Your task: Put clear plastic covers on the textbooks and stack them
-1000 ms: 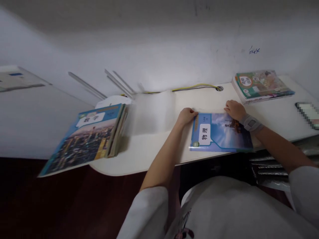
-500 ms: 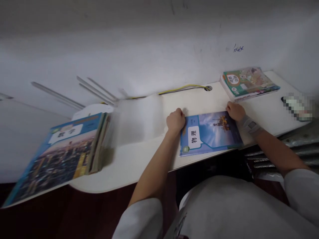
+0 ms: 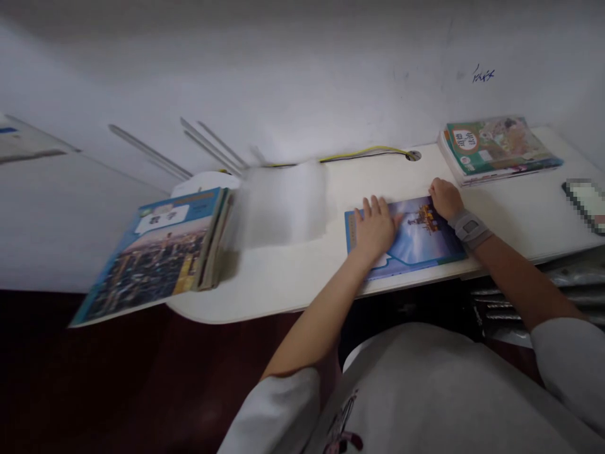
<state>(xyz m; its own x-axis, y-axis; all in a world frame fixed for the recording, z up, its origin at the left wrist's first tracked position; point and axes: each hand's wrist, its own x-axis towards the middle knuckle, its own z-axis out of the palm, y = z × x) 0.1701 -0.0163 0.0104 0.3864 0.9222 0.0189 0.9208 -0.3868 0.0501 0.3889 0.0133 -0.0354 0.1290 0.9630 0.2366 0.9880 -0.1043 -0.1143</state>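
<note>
A blue physics textbook (image 3: 416,246) with an oil rig on its cover lies near the front edge of the white desk. My left hand (image 3: 377,228) rests flat on the left part of this cover, fingers spread, hiding most of the title. At the far right corner, my right hand (image 3: 447,200) is closed on the book's edge, its fingertips partly hidden. A grey band circles the right wrist. To the left of the book lies a translucent plastic sheet (image 3: 286,205), apart from both hands.
A stack of books topped by a maths textbook (image 3: 155,258) overhangs the desk's left end. Further books (image 3: 501,148) are stacked at the back right, near a blurred-out phone-like object (image 3: 586,202). A yellow cable (image 3: 363,152) runs along the wall into a desk hole.
My left hand has gone from a closed grip at the textbook's left edge to lying open on its cover. The right hand stays at the right corner. The camera view has shifted.
</note>
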